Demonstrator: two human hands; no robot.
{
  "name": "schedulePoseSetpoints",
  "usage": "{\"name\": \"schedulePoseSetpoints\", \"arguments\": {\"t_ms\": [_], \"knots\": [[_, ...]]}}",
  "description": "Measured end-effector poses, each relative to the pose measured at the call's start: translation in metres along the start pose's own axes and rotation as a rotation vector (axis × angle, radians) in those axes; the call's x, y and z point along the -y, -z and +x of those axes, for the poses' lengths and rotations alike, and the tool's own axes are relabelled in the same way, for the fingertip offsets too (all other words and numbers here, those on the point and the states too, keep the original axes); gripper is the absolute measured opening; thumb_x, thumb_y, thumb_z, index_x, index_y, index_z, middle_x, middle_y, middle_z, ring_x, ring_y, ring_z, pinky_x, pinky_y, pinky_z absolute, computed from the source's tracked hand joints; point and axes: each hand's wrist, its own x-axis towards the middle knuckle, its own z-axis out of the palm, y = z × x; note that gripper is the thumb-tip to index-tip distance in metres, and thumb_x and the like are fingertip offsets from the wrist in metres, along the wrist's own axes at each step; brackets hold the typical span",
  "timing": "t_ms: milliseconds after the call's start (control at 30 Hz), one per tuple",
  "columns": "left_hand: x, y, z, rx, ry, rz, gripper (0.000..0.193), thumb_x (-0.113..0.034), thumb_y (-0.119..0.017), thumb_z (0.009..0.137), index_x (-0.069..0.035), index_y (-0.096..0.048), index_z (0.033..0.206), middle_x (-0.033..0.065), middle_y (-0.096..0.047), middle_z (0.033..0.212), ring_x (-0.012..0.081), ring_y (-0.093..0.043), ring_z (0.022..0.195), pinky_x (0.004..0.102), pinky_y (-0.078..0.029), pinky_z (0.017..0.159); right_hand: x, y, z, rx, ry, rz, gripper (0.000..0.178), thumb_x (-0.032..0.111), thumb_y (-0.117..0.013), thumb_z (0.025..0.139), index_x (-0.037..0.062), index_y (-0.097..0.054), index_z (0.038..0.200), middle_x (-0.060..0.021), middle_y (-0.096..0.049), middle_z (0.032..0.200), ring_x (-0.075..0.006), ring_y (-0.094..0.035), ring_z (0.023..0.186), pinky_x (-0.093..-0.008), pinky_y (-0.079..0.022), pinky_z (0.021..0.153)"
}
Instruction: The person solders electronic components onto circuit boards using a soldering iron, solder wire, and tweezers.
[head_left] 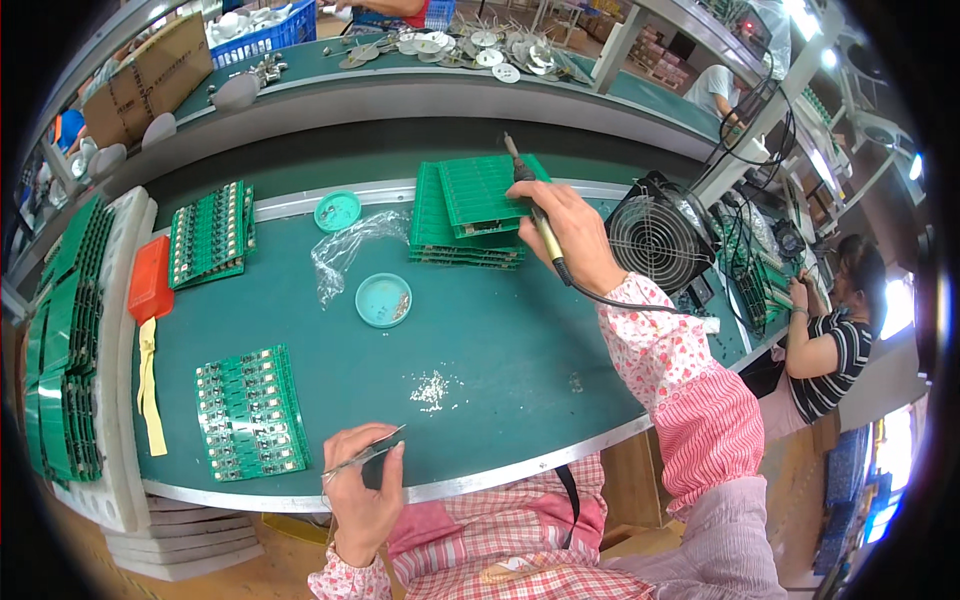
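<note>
Near the front edge of the bench, my left hand [362, 500] is closed around a pair of metal tweezers [372, 452], tips pointing right. My right hand [580, 235] grips a soldering iron [547, 236], its tip up and away from me. The fingers of that hand are at the right edge of a green circuit board panel [478, 190], which sits askew over a stack of similar panels [427, 225]. Whether they pinch it, I cannot tell. A panel with mounted parts [250, 415] lies left of my left hand. Small white pieces [431, 391] are scattered mid-bench.
Two round teal dishes [383, 301] [338, 211] and crumpled clear plastic [350, 250] lie mid-left. More panels [212, 235], a red-orange tray [151, 280] and a yellow strip [150, 390] are further left. A black fan [657, 235] stands at right; a co-worker [835, 335] sits beyond.
</note>
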Motion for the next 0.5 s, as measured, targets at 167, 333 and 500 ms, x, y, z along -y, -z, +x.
{"name": "schedulePoseSetpoints", "arguments": {"t_ms": [167, 333, 500], "knots": [[0.001, -0.003, -0.002, -0.031, 0.023, -0.097, 0.024, 0.006, -0.072, 0.081, -0.002, -0.064, 0.102, 0.0114, -0.070, 0.100, 0.0271, -0.064, 0.094, 0.0368, -0.050, 0.085, 0.006, -0.015, -0.026, -0.068, -0.009, -0.014, 0.038, 0.005, -0.069, 0.080, 0.0135, -0.060, 0.117, -0.0109, -0.066, 0.105, -0.0338, -0.063, 0.096, -0.0440, -0.053, 0.080], [0.003, -0.001, -0.004, -0.022, -0.054, -0.014, 0.021, 0.007, -0.068, 0.087, 0.001, -0.062, 0.106, 0.0130, -0.067, 0.102, 0.0212, -0.068, 0.092, 0.0318, -0.053, 0.084, 0.001, -0.003, -0.010, -0.242, 0.089, -0.183, 0.036, 0.004, -0.069, 0.077, 0.0140, -0.065, 0.111, -0.0069, -0.064, 0.094, -0.0274, -0.064, 0.088, -0.0387, -0.054, 0.073], [0.004, -0.005, -0.002, -0.047, -0.060, -0.002, 0.018, 0.005, -0.067, 0.089, 0.003, -0.062, 0.106, 0.0128, -0.066, 0.103, 0.0214, -0.068, 0.093, 0.0317, -0.053, 0.084, 0.002, 0.068, 0.018, -0.412, 0.125, -0.302, 0.026, 0.005, -0.071, 0.084, 0.0135, -0.068, 0.108, -0.0069, -0.067, 0.092, -0.0267, -0.065, 0.086, -0.0360, -0.054, 0.072]]}}
